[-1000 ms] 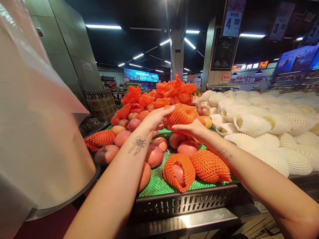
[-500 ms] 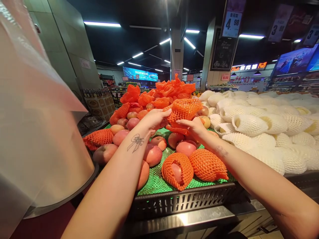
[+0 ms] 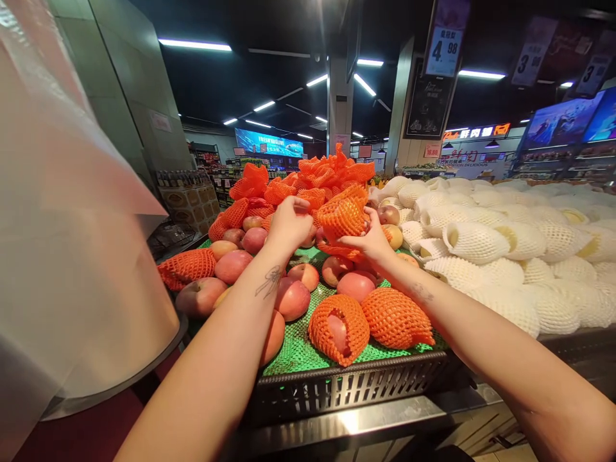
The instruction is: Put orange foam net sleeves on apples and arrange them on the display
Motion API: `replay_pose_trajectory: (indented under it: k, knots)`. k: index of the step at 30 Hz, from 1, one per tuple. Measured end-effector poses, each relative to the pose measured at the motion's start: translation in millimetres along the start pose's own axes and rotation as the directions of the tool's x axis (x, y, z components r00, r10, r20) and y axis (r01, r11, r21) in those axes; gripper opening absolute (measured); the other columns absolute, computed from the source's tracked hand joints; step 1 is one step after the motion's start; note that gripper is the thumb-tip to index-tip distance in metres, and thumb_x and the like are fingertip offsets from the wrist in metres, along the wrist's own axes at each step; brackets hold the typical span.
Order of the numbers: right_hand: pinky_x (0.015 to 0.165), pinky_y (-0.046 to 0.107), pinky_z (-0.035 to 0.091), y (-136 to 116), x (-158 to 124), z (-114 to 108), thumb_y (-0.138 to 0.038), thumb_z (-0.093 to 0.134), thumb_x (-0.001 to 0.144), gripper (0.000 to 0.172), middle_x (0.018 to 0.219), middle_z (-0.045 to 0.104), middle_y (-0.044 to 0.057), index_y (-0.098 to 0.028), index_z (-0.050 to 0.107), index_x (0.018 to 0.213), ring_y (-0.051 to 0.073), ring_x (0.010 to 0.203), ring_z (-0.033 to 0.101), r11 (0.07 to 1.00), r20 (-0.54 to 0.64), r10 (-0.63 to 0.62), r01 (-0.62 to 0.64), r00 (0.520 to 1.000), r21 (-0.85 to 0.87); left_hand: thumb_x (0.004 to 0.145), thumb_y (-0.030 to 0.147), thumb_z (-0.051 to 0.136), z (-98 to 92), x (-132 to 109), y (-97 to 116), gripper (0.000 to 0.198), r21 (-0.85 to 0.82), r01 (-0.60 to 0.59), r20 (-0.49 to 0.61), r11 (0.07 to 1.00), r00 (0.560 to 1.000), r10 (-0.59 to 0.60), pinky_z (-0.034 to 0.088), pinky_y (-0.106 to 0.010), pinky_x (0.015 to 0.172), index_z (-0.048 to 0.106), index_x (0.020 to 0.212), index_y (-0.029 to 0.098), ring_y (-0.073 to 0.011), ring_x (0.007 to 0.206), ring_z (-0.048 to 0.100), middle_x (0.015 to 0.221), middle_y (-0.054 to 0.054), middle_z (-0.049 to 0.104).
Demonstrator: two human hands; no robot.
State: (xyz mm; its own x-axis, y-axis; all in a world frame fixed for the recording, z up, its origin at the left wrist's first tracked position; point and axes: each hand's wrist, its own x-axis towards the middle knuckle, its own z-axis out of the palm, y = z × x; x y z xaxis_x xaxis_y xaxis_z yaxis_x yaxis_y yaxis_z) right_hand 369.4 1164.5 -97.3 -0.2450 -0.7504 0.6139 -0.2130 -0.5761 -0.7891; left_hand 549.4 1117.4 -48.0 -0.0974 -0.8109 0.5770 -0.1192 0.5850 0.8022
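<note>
Orange foam net (image 3: 342,217) pinched between left hand (image 3: 287,224) and right hand (image 3: 370,242), above peaches (image 3: 293,298).

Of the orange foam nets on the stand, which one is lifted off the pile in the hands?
The orange foam net between the left hand and right hand, raised above the fruit. The two netted fruits at the front edge lie untouched.

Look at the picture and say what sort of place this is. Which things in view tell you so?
Most likely a supermarket's fruit section. Hanging price signs show numbers overhead, peaches lie loose in a display crate, and rows of fruit in white foam nets fill the next stand.
</note>
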Motion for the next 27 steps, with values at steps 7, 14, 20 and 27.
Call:
replay_pose_trajectory:
  k: [7, 14, 20, 27]
  knots:
    - [0.115, 0.045, 0.044, -3.2, -1.5, -0.6, -0.026, 0.083, 0.049, 0.086, 0.133, 0.048, 0.012, -0.025, 0.032, 0.119, 0.027, 0.126, 0.055, 0.978, -0.009, -0.163, 0.161, 0.987, -0.133, 0.078, 0.030, 0.074, 3.1, -5.9, 7.3, 0.021, 0.094, -0.016, 0.123, 0.995, 0.992, 0.004, 0.043, -0.029, 0.072, 0.060, 0.066, 0.020, -0.0164, 0.069, 0.056, 0.070, 0.000, 0.063]
    - [0.116, 0.046, 0.043, -2.8, -1.9, 0.6, -0.031, 0.089, 0.049, 0.092, 0.134, 0.049, 0.014, -0.025, 0.029, 0.118, 0.029, 0.128, 0.054, 0.968, 0.023, -0.209, 0.210, 0.978, -0.137, 0.095, 0.021, 0.053, 3.6, -8.5, 22.3, 0.026, -0.193, 0.086, 0.079, 0.977, 0.994, -0.072, 0.037, -0.026, 0.061, 0.053, 0.069, 0.020, -0.0126, 0.062, 0.049, 0.069, 0.002, 0.054]
    - [0.115, 0.045, 0.041, -7.0, -4.0, 0.5, -0.039, 0.091, 0.050, 0.094, 0.136, 0.047, 0.013, -0.027, 0.029, 0.120, 0.029, 0.129, 0.052, 0.934, 0.014, -0.283, 0.279, 0.959, -0.222, 0.076, 0.030, 0.081, 1.6, -14.7, 29.8, 0.031, -0.295, 0.044, 0.098, 0.954, 0.995, -0.016, 0.038, -0.025, 0.062, 0.052, 0.070, 0.020, -0.0115, 0.066, 0.051, 0.072, 0.003, 0.056]
    - [0.107, 0.044, 0.045, -10.6, -4.3, 0.3, -0.041, 0.089, 0.052, 0.089, 0.126, 0.049, 0.011, -0.026, 0.031, 0.117, 0.028, 0.120, 0.054, 0.886, -0.019, -0.357, 0.332, 0.934, -0.323, 0.071, 0.011, 0.056, 1.2, -10.8, 24.1, 0.011, -0.293, 0.020, 0.072, 0.956, 0.997, 0.001, 0.044, -0.025, 0.064, 0.057, 0.077, 0.020, -0.0143, 0.073, 0.058, 0.079, 0.000, 0.063]
